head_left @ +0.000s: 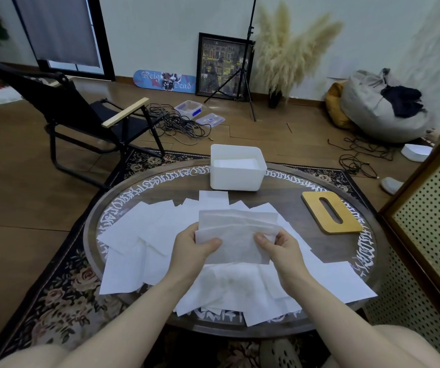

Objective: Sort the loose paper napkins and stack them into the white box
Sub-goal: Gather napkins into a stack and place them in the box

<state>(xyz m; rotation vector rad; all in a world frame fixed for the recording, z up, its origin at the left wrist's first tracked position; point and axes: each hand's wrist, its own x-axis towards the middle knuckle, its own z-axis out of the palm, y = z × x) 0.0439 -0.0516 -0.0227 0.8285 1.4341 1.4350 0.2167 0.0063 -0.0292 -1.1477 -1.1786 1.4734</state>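
Several loose white paper napkins [139, 235] lie scattered over the round dark table [319, 245]. Above them I hold a small stack of napkins [237, 235] between both hands. My left hand [195, 248] grips its left edge with the thumb on top. My right hand [280, 248] pinches its right edge the same way. The white box [236, 179] stands at the table's far edge, open, with a few napkins lying flat inside.
A wooden lid with a slot [331, 216] lies on the table to the right. A black folding chair [81, 120] stands far left, cables [176, 126] on the floor behind, a perforated cabinet [431, 213] at the right.
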